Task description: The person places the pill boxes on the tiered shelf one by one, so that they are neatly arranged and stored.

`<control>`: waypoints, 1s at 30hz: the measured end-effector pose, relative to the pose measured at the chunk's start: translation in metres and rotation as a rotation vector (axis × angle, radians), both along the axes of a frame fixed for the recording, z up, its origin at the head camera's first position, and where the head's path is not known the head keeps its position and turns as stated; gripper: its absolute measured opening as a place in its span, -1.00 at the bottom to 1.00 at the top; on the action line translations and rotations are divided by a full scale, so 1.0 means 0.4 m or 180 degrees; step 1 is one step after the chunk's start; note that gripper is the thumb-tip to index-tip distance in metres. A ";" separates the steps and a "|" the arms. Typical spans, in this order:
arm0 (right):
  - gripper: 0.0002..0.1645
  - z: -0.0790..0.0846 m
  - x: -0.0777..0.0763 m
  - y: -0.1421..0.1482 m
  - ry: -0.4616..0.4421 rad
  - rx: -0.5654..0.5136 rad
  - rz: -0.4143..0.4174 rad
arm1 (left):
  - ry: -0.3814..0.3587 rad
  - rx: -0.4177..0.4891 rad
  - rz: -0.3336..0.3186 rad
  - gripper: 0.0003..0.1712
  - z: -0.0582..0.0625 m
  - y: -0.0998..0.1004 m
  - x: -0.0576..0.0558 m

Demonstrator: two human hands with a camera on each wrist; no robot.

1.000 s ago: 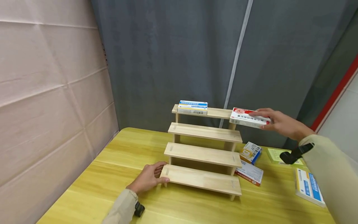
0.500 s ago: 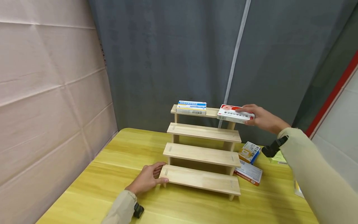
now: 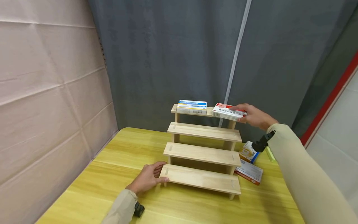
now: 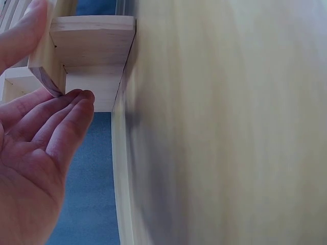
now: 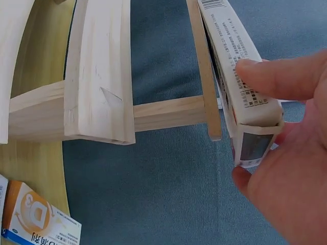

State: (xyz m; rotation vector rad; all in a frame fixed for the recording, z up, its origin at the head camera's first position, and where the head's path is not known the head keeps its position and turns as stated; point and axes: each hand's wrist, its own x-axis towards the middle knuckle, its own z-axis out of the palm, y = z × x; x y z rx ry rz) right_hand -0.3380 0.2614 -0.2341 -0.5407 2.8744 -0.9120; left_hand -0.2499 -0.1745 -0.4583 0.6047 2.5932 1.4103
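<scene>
Head view: red-and-white box [image 3: 225, 111] at the top shelf [image 3: 209, 111] of the wooden rack [image 3: 201, 153], pinched in my right hand [image 3: 255, 116].
Probably light, stiff but crushable card, best held by its end edges; my left hand [image 3: 147, 178] grips the lowest shelf [image 3: 201, 179].

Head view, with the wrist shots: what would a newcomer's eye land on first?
Probably the four-tier wooden riser on the yellow wood-grain table, its lowest tier gripped at the left end by the left hand. Next, the red-and-white medicine box in the right hand, at the right end of the top tier. Then the blue-and-white medicine box lying flat at that tier's left end.
</scene>
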 end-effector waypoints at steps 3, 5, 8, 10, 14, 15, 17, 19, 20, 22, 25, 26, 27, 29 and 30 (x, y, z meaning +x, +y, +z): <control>-0.30 -0.002 -0.007 0.000 -0.0044 -0.0002 0.0003 | -0.0003 -0.0006 -0.0008 -0.01 0.002 0.003 0.002; -0.29 -0.002 -0.010 -0.001 -0.0069 0.0010 0.0011 | -0.0002 -0.0022 -0.0006 -0.01 0.002 0.004 0.003; -0.29 0.002 -0.011 -0.005 -0.0053 0.0073 0.0041 | -0.0016 -0.0028 -0.0006 -0.01 0.003 0.003 0.001; -0.30 0.007 -0.009 -0.011 0.0031 0.0174 0.0080 | -0.0012 -0.0025 -0.0011 -0.02 0.003 0.003 0.000; -0.31 0.011 -0.012 -0.026 0.0332 0.0516 0.0114 | 0.0036 -0.0020 -0.0008 -0.03 0.004 0.002 -0.001; -0.30 0.011 -0.013 -0.031 0.0410 0.0610 0.0104 | 0.0051 -0.0025 -0.0005 -0.03 0.004 0.002 -0.001; -0.28 0.009 -0.017 -0.042 0.0578 0.0776 0.0076 | 0.0067 -0.0031 0.0009 -0.03 0.005 0.001 0.000; -0.24 0.005 -0.020 -0.054 0.0691 0.0884 0.0028 | 0.0059 -0.0023 0.0018 -0.03 0.005 0.001 -0.001; -0.23 0.003 -0.021 -0.059 0.0742 0.0942 0.0008 | 0.0049 -0.0013 0.0021 -0.03 0.005 0.001 0.000; -0.21 -0.004 -0.023 -0.066 0.0812 0.1004 -0.0029 | 0.0051 0.0000 0.0008 -0.03 0.003 0.002 -0.001; -0.20 -0.013 -0.023 -0.071 0.0847 0.1033 -0.0080 | 0.0014 0.0008 -0.0006 -0.03 -0.002 0.002 -0.001; -0.21 -0.016 -0.022 -0.070 0.0858 0.1036 -0.0085 | 0.0004 0.0005 -0.0014 -0.03 -0.005 0.002 -0.002; -0.21 -0.019 -0.022 -0.070 0.0869 0.1030 -0.0089 | 0.0001 -0.0002 -0.0024 -0.03 -0.007 0.001 -0.002; -0.22 -0.024 -0.022 -0.068 0.0898 0.1020 -0.0086 | -0.0025 -0.0017 -0.0017 -0.03 -0.010 0.001 -0.002; -0.23 -0.026 -0.022 -0.068 0.0914 0.1012 -0.0082 | -0.0024 -0.0020 -0.0017 -0.02 -0.011 0.001 -0.002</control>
